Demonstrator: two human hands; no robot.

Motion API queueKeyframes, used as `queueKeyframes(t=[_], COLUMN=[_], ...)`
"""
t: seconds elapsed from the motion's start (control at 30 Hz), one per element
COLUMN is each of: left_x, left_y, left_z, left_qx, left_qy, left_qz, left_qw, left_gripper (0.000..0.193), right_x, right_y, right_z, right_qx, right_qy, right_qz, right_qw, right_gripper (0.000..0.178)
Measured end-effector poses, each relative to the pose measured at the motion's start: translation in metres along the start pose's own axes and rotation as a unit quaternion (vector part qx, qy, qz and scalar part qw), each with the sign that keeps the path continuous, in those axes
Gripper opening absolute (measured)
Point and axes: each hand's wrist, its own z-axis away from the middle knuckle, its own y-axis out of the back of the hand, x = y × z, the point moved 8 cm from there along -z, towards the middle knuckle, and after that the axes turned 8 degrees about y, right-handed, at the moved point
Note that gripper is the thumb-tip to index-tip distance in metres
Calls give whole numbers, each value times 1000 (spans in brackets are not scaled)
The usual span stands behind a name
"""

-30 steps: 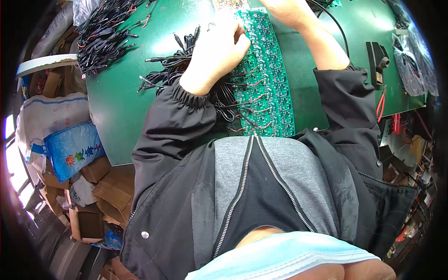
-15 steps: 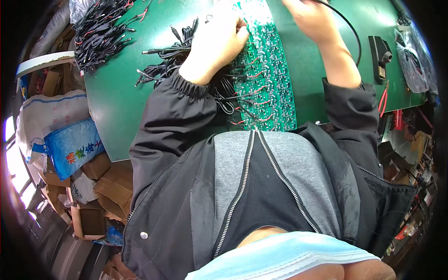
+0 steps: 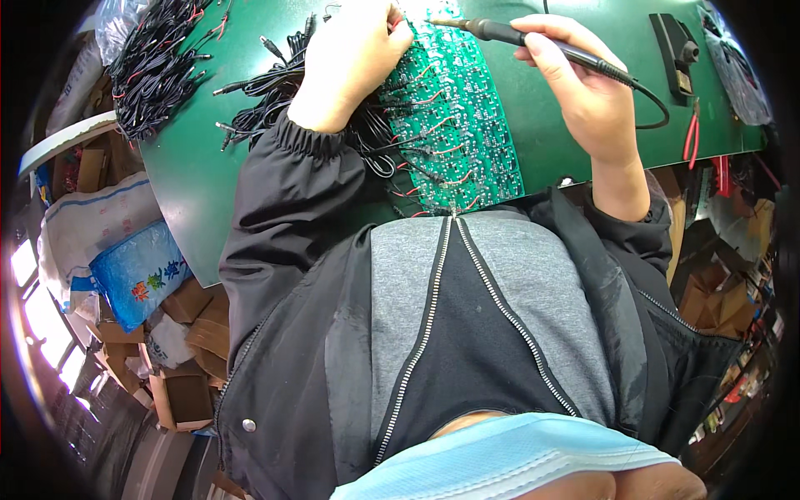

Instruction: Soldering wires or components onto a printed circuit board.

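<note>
My right hand (image 3: 596, 96) holds a soldering iron (image 3: 497, 32) like a pen, its tip pointing left above the far end of a green circuit board panel (image 3: 479, 125). At the panel's far left edge my left hand (image 3: 350, 62) is closed in a pinch on a thin wire (image 3: 392, 25), of which a bit of red shows at the fingertips. Bright glare washes out part of this hand. Several black cables (image 3: 379, 158) with red wire ends lie along the panel's left side, some ends on the board. More black cables with plugs (image 3: 271, 79) spread out left of my wrist.
A big bundle of black cables (image 3: 158, 71) lies at the table's far left. On the right are a black holder-like device (image 3: 673, 54), red-handled pliers (image 3: 692, 137) and a clear plastic bag (image 3: 733, 71). Cardboard boxes (image 3: 179, 396) and a blue bag (image 3: 140, 271) sit beside the green table (image 3: 183, 192).
My right hand has come nearer, bringing the whole soldering iron into view over the board. The view has shifted a little; my left hand stays at the panel's left edge.
</note>
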Motion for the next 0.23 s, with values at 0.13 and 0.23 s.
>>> queueKeyframes(t=[0.13,0.23], left_x=[-3,-7], left_y=[-3,-6], left_z=[-2,-4], left_qx=[-20,-41], left_qy=[27,44], left_qz=[3,10], left_qw=[999,998], left_gripper=[23,26], right_x=[5,6], right_y=[-5,-7], right_z=[-1,-1], right_qx=[-4,-8], right_qy=[8,-4], right_qz=[-14,-15], right_qw=[1000,1000], right_gripper=[22,22])
